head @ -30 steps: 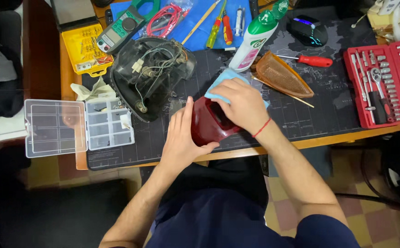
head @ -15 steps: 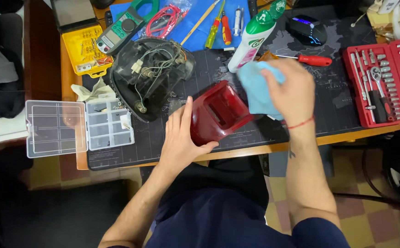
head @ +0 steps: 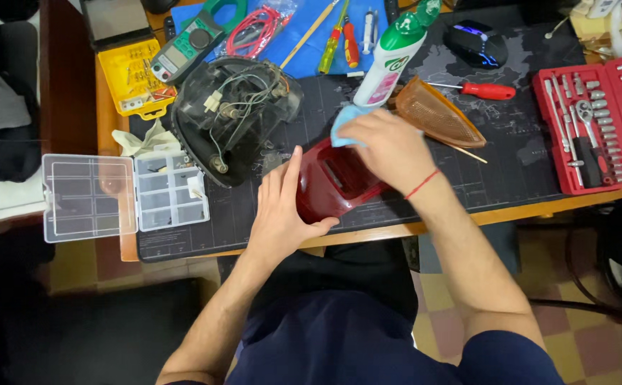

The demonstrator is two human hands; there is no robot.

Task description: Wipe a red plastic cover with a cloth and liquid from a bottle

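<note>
My left hand (head: pixel 281 210) grips the near edge of a dark red plastic lamp lens (head: pixel 336 187) that rests on the black desk mat (head: pixel 511 171). My right hand (head: pixel 389 146), with a red string on the wrist, presses a light blue cloth (head: pixel 343 122) onto the lens's far end. Just beyond the lens lies a black lamp housing (head: pixel 231 114) with loose wires, and to the right an orange lens (head: pixel 436 113).
A white and green squeeze bottle (head: pixel 393 60) lies behind my right hand. An open clear parts box (head: pixel 122 196) sits at left, a red socket set (head: pixel 600 125) at right. Screwdrivers (head: pixel 483 90), a green clamp meter (head: pixel 190 46), a yellow case (head: pixel 129 78) and a mouse (head: pixel 475 43) line the back.
My right hand lifted the blue cloth off to the right, then came back down onto the red lens's far end. My left hand stayed on the lens.
</note>
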